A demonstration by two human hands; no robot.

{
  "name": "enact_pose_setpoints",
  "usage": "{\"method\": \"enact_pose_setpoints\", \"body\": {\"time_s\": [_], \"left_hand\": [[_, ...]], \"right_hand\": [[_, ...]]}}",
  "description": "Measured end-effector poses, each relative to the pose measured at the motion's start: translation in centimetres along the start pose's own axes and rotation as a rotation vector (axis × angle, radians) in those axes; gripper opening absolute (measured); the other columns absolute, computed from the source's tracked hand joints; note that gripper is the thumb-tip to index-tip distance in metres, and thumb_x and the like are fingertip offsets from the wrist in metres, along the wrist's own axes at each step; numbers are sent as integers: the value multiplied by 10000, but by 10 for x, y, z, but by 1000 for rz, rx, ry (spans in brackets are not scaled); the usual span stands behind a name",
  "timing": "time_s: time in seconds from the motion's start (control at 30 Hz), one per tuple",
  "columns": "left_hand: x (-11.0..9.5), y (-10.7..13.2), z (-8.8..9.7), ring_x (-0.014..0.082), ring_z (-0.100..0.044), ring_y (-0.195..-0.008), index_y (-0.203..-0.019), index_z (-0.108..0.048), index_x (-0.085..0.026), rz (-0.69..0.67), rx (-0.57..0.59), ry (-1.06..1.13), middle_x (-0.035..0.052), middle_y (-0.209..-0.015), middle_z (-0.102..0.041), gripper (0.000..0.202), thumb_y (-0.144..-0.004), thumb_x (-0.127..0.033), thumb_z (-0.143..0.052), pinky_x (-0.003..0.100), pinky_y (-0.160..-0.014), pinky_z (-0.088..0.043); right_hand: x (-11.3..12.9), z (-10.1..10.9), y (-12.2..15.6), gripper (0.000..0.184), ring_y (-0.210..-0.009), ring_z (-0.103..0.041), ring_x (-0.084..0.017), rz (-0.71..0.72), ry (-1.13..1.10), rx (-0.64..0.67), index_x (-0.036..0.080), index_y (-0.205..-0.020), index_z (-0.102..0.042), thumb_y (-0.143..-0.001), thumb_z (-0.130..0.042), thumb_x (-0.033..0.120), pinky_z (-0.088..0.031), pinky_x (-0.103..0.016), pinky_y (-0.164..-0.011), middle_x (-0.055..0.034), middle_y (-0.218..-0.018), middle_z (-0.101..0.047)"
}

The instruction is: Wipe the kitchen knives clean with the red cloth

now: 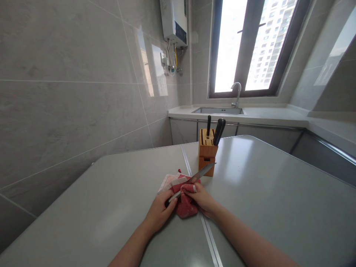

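Observation:
My left hand [159, 211] is shut on the black handle of a kitchen knife [198, 176], whose steel blade points up and to the right, towards the far side of the table. My right hand [198, 197] pinches a red cloth [187, 205] around the blade near the handle, so that part of the blade is hidden. The cloth bunches down onto the table, and a paler pink-and-white stretch of it [168, 181] lies beyond my left hand. Just past the blade's tip stands a wooden knife block [206, 154] holding black-handled knives [218, 131].
The hands work on a grey table [258, 185] with a metal strip along its middle. Behind it runs a white counter [267, 116] with a steel sink [218, 110] and curved faucet [236, 94] below a bright window [250, 44]. A water heater [174, 22] hangs on the tiled wall.

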State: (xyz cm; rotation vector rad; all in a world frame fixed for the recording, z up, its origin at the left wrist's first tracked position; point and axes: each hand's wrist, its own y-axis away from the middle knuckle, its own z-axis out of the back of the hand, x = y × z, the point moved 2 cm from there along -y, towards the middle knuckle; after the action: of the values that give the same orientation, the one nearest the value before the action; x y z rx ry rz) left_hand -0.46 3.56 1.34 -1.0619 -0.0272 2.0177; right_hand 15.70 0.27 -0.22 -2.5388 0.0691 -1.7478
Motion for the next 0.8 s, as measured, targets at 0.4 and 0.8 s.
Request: {"method": "enact_pose_setpoints", "body": {"time_s": [0.4,0.8], "left_hand": [[-2,0,1,172,-534,-731,-854,-613,-160,-8,-5,-11,46,-790,-619,290,-894,-381,-430,253,-695,-416],[-8,1,4,200,-570,-872,-1034,-634,-166,-10,-29,27,75,-959,-656,293,-889,-345,-453,281,-811,-433]], "right_hand": [[8,-3,3,303,-618,-531,-109,-3,46,5,111,-826,-648,-683,-733,365,-389,-222,-582,-32,-727,-641],[8,-3,2,271,-623,-540,-111,-16,15,15,119,-759,-639,-659,-755,343,-395,-224,-600,-17,-691,-631]]}}
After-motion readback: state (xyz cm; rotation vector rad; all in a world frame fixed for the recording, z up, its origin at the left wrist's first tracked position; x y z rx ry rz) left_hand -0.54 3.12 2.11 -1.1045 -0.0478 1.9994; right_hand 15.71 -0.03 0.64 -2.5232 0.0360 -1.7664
